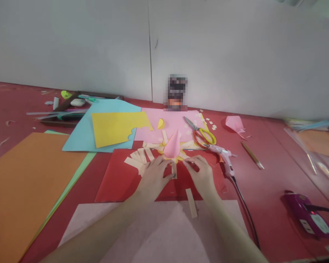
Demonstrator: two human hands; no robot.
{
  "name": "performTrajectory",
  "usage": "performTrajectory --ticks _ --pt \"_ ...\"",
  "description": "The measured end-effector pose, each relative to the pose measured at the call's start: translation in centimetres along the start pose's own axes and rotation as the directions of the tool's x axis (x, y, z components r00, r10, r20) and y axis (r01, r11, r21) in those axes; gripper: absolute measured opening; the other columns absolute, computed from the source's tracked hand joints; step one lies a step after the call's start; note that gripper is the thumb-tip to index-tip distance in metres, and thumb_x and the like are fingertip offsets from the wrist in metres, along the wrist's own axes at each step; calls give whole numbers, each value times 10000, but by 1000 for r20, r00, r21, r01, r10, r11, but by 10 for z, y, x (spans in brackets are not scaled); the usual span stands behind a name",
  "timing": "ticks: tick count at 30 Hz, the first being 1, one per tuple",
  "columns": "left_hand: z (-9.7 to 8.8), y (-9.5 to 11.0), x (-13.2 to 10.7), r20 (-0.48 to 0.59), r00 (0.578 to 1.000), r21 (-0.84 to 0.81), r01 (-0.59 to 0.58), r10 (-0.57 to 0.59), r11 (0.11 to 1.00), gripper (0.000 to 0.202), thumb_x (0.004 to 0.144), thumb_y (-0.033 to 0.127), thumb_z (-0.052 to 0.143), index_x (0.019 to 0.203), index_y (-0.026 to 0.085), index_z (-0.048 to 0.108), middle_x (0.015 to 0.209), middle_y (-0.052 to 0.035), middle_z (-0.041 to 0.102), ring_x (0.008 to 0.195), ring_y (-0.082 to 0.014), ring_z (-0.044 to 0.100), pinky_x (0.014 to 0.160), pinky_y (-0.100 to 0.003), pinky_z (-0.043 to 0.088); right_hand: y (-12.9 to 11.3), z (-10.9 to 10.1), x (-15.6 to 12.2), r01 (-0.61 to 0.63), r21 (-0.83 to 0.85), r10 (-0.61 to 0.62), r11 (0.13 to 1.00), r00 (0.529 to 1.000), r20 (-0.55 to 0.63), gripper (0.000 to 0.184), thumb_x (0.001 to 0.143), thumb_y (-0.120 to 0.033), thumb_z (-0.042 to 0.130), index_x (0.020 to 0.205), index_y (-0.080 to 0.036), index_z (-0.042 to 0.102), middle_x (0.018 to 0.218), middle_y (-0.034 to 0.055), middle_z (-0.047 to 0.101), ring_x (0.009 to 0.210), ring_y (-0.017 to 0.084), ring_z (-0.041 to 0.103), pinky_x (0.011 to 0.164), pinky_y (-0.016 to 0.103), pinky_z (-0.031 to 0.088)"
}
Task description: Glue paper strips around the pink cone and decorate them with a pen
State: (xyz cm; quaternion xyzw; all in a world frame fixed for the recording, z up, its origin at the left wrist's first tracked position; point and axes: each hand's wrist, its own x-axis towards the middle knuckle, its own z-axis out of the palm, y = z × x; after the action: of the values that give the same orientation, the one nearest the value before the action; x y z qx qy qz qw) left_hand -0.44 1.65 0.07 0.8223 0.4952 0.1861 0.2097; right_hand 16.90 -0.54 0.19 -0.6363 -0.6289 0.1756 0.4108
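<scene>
A pink paper cone (172, 145) stands upright on a yellow base ringed with cream paper strips (138, 157), on a red sheet (117, 182). My left hand (153, 177) rests at the cone's near left, thumb and fingers pinched on a short cream strip (174, 170) below the cone. My right hand (201, 173) is at the near right, fingers bent and pressed together on the strips by the cone's base. A loose cream strip (192, 203) lies between my wrists.
A glue gun (226, 157) with a black cord lies right of my hands, yellow-handled scissors (201, 134) behind it. Yellow (115, 127), blue, pink and orange (22, 186) sheets cover the red table. A pencil (252, 155), a crumpled pink paper (235, 123) and a purple device (307, 215) lie to the right.
</scene>
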Motion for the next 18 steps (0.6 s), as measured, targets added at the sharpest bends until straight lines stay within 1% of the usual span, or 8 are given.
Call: performTrajectory --ticks 5,8,11,15,18 --pt "0 0 0 5 1000 -12 15 -15 1000 352 771 234 619 1106 237 514 1039 -19 546 972 -211 534 844 -400 394 2 6 0 81 -23 -80 996 996 37 155 841 -256 515 859 -223 665 811 20 609 807 163 550 771 301 440" --pt "0 -1 0 9 999 -12 33 -33 999 409 760 262 635 1143 234 497 1050 -24 538 975 -222 533 839 -401 391 6 12 0 138 -66 -134 988 989 54 163 846 -250 517 887 -228 674 815 27 600 798 170 541 766 319 438" --pt "0 0 1 18 999 -32 52 -52 998 411 755 285 641 1138 243 499 1042 -25 541 984 -228 532 838 -396 389 10 18 0 188 -99 -181 977 981 74 169 851 -239 517 891 -223 680 829 37 599 789 176 527 753 329 431" --pt "0 0 2 10 999 -58 42 -42 997 419 753 274 640 1141 260 485 1051 -23 543 986 -228 535 838 -389 387 14 23 1 204 -161 -189 965 976 107 190 843 -251 533 971 -220 669 868 52 595 797 190 508 747 342 424" --pt "0 -1 1 0 999 -70 35 -35 997 420 750 286 642 1135 266 475 1043 -18 543 975 -227 538 837 -396 381 14 23 1 199 -178 -182 964 978 104 220 838 -255 537 1021 -216 653 880 59 588 808 199 500 754 353 418"
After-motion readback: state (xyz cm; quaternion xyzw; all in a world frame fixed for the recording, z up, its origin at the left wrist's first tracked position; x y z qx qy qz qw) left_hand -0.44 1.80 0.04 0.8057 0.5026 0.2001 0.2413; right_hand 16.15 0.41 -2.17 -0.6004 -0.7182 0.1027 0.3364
